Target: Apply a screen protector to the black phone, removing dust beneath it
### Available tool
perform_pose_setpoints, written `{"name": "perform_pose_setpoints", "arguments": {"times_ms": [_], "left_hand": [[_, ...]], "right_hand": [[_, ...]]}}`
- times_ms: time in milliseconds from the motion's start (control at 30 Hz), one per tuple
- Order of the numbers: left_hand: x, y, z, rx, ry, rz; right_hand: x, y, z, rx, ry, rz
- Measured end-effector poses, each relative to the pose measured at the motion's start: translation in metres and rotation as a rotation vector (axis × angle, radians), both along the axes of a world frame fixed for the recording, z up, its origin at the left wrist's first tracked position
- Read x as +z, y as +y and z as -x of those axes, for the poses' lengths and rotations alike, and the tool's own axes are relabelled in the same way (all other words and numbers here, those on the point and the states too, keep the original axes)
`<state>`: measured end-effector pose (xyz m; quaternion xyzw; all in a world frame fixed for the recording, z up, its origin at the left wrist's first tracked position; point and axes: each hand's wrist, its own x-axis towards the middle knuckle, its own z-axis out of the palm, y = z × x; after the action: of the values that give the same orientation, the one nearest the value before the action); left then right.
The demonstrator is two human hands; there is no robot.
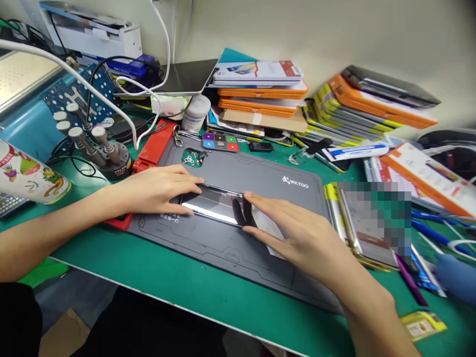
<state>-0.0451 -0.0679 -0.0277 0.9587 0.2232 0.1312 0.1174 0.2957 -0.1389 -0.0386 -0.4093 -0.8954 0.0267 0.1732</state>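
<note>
The left hand [161, 191] and right hand [305, 238] each have a grip on opposite ends of the glossy phone [211, 204], which lies on the grey mat [260, 171], where uneven finger pressure could make it skid.

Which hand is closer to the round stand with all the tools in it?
Left. The left hand is at one end of the phone, just right of the tool stand. The right hand is at the phone's other end, farther right.
</note>
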Motion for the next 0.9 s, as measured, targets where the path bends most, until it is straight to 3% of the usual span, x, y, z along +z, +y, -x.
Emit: {"name": "perform_pose_setpoints", "arguments": {"times_ms": [400,733,900], "left_hand": [[-0.0004,-0.0001,0.0005,0.001,0.009,-0.028],[0.0021,0.0015,-0.0005,-0.004,0.006,0.021],[0.0037,0.0015,-0.0012,-0.013,-0.012,0.011]], "right_hand": [[-0.0013,0.0028,0.0006,-0.026,0.046,0.03],[0.0037,0.0043,-0.0008,0.048,-0.018,0.014],[0.0042,0.0016,0.0032,0.074,-0.064,-0.08]]}}
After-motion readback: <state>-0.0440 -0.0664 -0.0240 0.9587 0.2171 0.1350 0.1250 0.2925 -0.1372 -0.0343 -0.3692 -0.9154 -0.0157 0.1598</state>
